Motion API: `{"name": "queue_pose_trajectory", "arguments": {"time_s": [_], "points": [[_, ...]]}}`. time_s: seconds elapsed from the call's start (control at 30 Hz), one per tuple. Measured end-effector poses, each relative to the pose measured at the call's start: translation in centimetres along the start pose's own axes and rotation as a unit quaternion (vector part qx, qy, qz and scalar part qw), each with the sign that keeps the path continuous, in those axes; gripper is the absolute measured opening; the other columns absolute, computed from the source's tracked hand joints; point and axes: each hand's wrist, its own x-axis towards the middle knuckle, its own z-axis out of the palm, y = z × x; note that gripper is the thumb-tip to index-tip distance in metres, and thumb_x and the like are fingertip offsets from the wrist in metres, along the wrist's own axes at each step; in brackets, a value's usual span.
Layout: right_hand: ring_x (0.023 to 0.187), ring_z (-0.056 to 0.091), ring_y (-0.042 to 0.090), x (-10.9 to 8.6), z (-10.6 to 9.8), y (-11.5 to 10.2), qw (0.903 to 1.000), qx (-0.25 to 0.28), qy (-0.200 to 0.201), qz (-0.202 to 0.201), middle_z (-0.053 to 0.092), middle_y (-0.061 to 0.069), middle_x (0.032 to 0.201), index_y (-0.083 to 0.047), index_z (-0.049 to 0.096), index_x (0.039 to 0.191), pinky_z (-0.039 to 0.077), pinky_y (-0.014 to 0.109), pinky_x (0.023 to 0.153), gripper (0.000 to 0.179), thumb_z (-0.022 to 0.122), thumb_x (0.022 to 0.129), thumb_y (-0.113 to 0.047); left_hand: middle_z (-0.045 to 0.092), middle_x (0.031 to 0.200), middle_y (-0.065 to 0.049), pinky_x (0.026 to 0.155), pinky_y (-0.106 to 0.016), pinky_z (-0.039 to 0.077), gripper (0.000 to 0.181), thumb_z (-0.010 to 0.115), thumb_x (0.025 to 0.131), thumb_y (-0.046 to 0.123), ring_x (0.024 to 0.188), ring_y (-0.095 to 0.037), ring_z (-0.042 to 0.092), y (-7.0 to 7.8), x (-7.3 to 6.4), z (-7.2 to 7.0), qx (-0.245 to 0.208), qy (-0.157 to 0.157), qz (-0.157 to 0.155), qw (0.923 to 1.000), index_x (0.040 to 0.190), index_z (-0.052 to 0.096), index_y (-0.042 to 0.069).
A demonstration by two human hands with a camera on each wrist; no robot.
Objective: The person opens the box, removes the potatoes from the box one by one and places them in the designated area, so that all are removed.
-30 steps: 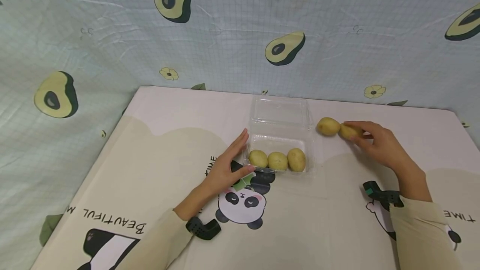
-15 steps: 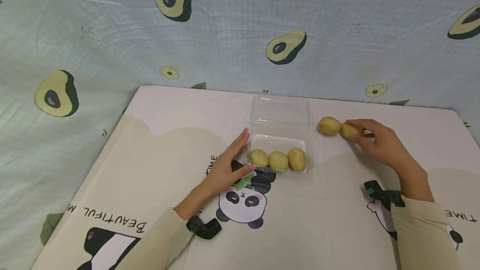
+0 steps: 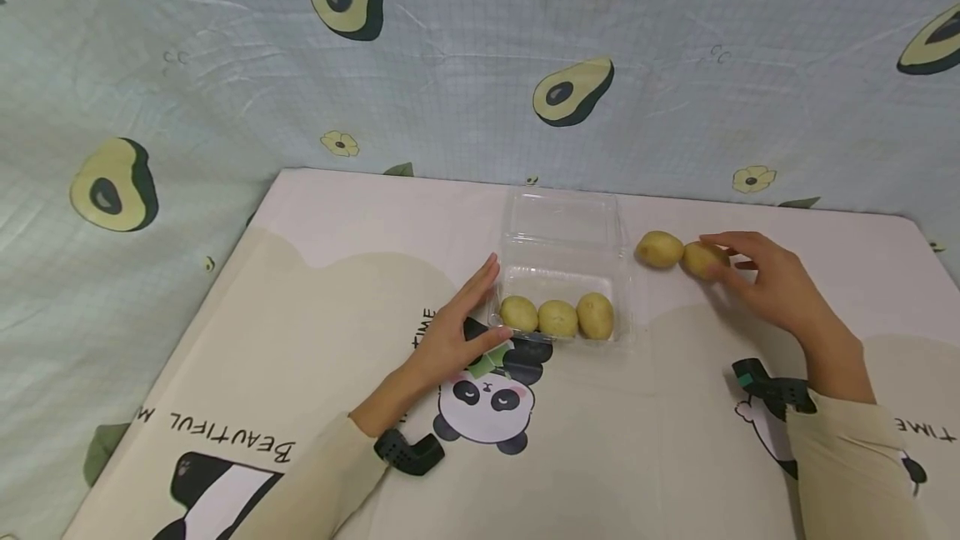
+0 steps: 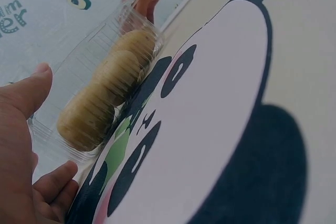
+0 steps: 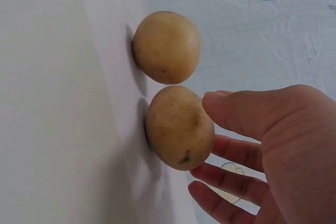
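Note:
In the head view, my right hand [image 3: 768, 277] is beside a yellow potato [image 3: 703, 260] on the table. Its thumb and fingertips are right at the potato's near side, and the fingers look loose, not wrapped around it. A second potato [image 5: 167, 47] sits close beside that one, as the right wrist view shows. My left hand [image 3: 455, 336] rests with extended fingers along the left side of a clear plastic clamshell box [image 3: 557, 280]. Inside, along the front wall, lie three potatoes [image 3: 558, 319]. The box's hinged lid [image 3: 562, 219] lies back, away from me.
A printed cloth covers the table [image 3: 360, 223], with a panda picture [image 3: 486, 407] in front of the box. Behind the table's far edge hangs an avocado-print sheet [image 3: 450, 65]. Dark wrist cameras [image 3: 408, 452] are strapped to both wrists.
My right hand has shifted slightly to the right, and its fingers have loosened from the potato, more of which now shows. The left hand and the box stay put.

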Motion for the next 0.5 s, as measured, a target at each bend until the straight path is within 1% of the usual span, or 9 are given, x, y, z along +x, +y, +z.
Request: {"name": "queue_pose_trajectory", "arguments": {"time_s": [0.13, 0.2, 0.23, 0.4, 0.47, 0.5], "points": [[0.101, 0.053, 0.03, 0.0, -0.4, -0.4, 0.9998, -0.002, 0.02, -0.003, 0.056, 0.017, 0.124, -0.006, 0.06, 0.127, 0.033, 0.001, 0.078, 0.041, 0.069, 0.087, -0.006, 0.014, 0.158, 0.009, 0.113, -0.042, 0.023, 0.081, 0.069, 0.088, 0.029, 0.14, -0.014, 0.027, 0.0, 0.0, -0.1, 0.003, 0.002, -0.001, 1.0, 0.153, 0.023, 0.013], [0.101, 0.053, 0.027, 0.0, -0.6, -0.8, 0.9994, 0.0, 0.035, -0.005, 0.057, 0.015, 0.123, -0.007, 0.061, 0.128, 0.032, 0.0, 0.079, 0.041, 0.069, 0.087, -0.005, 0.014, 0.158, 0.009, 0.113, -0.042, 0.023, 0.081, 0.069, 0.088, 0.028, 0.14, -0.014, 0.026, 0.0, -0.1, -0.1, 0.003, 0.002, -0.002, 1.0, 0.153, 0.024, 0.013], [0.101, 0.053, 0.024, 0.1, -0.7, -1.0, 0.999, 0.001, 0.044, -0.009, 0.057, 0.014, 0.123, -0.008, 0.061, 0.128, 0.033, 0.0, 0.079, 0.042, 0.07, 0.087, -0.005, 0.014, 0.158, 0.009, 0.113, -0.042, 0.023, 0.081, 0.069, 0.088, 0.027, 0.14, -0.014, 0.026, 0.1, -0.1, -0.1, 0.003, 0.002, -0.002, 1.0, 0.153, 0.024, 0.013], [0.101, 0.05, 0.001, 0.3, -1.2, -2.2, 0.9955, 0.009, 0.085, -0.043, 0.061, 0.011, 0.118, -0.008, 0.062, 0.127, 0.036, 0.001, 0.081, 0.046, 0.071, 0.083, 0.002, 0.014, 0.158, 0.009, 0.113, -0.041, 0.023, 0.081, 0.07, 0.088, 0.024, 0.14, -0.013, 0.026, 0.2, -0.1, -0.1, 0.003, 0.003, -0.001, 1.0, 0.153, 0.024, 0.012], [0.101, 0.049, -0.004, 0.5, -1.3, -2.9, 0.994, 0.011, 0.092, -0.058, 0.062, 0.01, 0.116, -0.008, 0.062, 0.127, 0.037, 0.002, 0.082, 0.049, 0.072, 0.081, 0.006, 0.014, 0.158, 0.009, 0.113, -0.041, 0.023, 0.081, 0.07, 0.088, 0.024, 0.14, -0.013, 0.025, 0.2, 0.0, -0.1, 0.003, 0.003, -0.001, 1.0, 0.153, 0.023, 0.012], [0.1, 0.049, -0.004, 0.6, -1.3, -3.2, 0.9934, 0.013, 0.094, -0.065, 0.062, 0.01, 0.115, -0.007, 0.062, 0.127, 0.037, 0.002, 0.082, 0.05, 0.072, 0.08, 0.008, 0.014, 0.158, 0.009, 0.113, -0.041, 0.023, 0.081, 0.07, 0.088, 0.025, 0.14, -0.013, 0.025, 0.3, 0.0, -0.1, 0.004, 0.003, -0.002, 1.0, 0.153, 0.023, 0.012]]}}
